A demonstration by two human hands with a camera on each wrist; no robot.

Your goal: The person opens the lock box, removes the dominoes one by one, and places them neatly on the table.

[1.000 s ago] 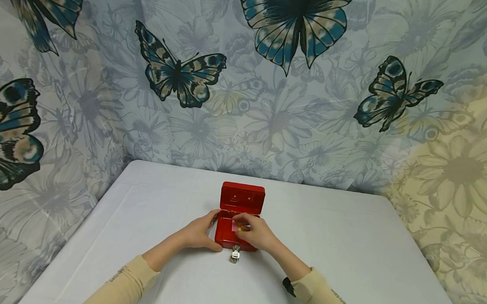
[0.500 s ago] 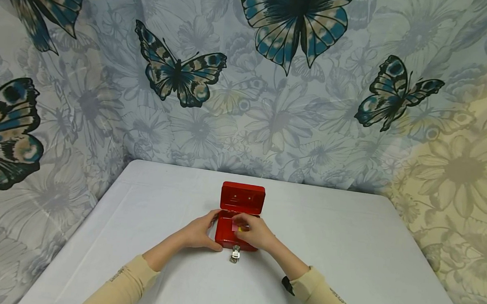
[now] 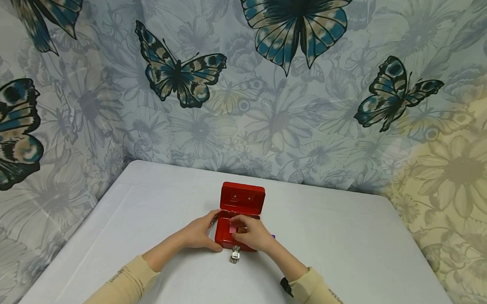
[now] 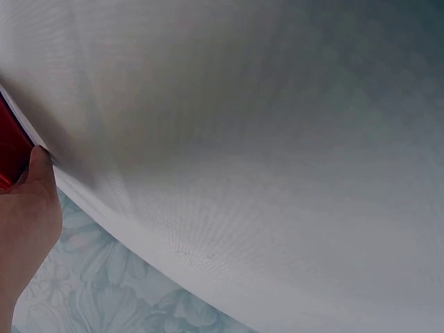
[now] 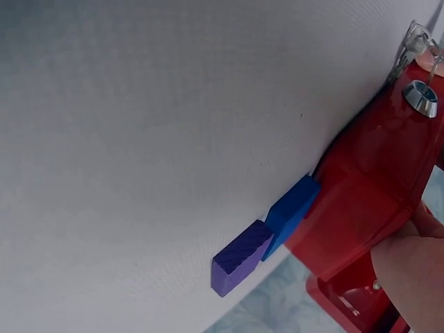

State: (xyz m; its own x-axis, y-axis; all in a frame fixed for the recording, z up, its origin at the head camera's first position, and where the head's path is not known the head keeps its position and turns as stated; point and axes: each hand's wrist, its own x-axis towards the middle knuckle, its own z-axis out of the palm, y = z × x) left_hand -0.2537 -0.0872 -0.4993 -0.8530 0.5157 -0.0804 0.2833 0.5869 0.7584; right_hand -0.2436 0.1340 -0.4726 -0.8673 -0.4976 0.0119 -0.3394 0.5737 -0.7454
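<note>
A red cash box (image 3: 225, 236) stands on the white table with its lid (image 3: 242, 198) raised. My left hand (image 3: 199, 231) holds the box's left side, thumb by the front corner and fingers by the back one. In the left wrist view, only part of that hand and a sliver of red box show. Over the box's inside, my right hand (image 3: 253, 232) pinches a small pink block (image 3: 233, 228) between thumb and fingers. Something yellowish-brown (image 3: 241, 230) shows under the fingers, partly hidden. Keys (image 3: 235, 255) hang at the front lock (image 5: 420, 98).
Outside the box's right wall, a blue block (image 5: 290, 214) touches it, with a purple block (image 5: 241, 258) beside the blue one. White cloth covers the table (image 3: 163, 189). A butterfly-patterned curtain (image 3: 278, 121) hangs behind.
My right hand has shifted slightly left and toward me with the pink block. A bit of purple now shows past the right wrist. The left hand and box stay put.
</note>
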